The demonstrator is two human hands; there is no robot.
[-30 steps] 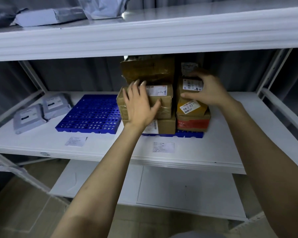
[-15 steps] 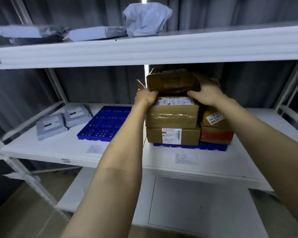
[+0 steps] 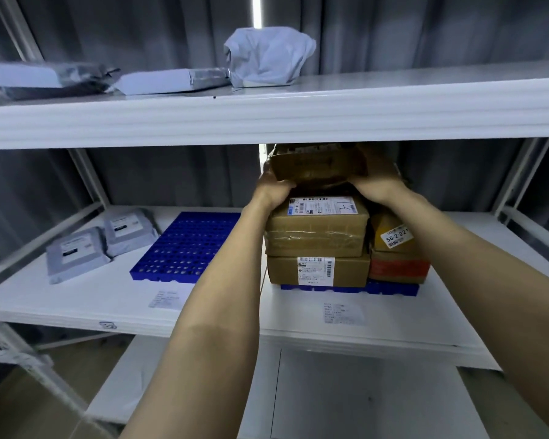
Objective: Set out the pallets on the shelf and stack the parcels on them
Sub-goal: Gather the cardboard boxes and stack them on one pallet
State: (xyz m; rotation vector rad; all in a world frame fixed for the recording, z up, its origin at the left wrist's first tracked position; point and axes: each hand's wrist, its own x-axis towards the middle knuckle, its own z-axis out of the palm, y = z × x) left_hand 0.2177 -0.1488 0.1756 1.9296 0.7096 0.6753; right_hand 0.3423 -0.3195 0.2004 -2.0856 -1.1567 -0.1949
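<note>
Top brown parcel [image 3: 317,164] gripped at both ends by left hand [image 3: 271,188] and right hand [image 3: 374,186], held on box stack over blue pallet [image 3: 349,288], second pallet [image 3: 187,247] bare alongside, white middle shelf [image 3: 203,308] backed by grey curtain [image 3: 171,175], grey mailers [image 3: 99,240] laid at left.

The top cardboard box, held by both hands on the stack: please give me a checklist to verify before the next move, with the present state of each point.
1. Both hands grip the top box: ok, left hand at its left end, right hand at its right.
2. Room under the upper shelf: not ok, the box sits nearly against it.
3. Support below: ok, taped box lies flat on the bottom box.
4. Stack on loaded pallet: ok.
5. Empty pallet free: ok.
6. Top box level: cannot tell.
</note>
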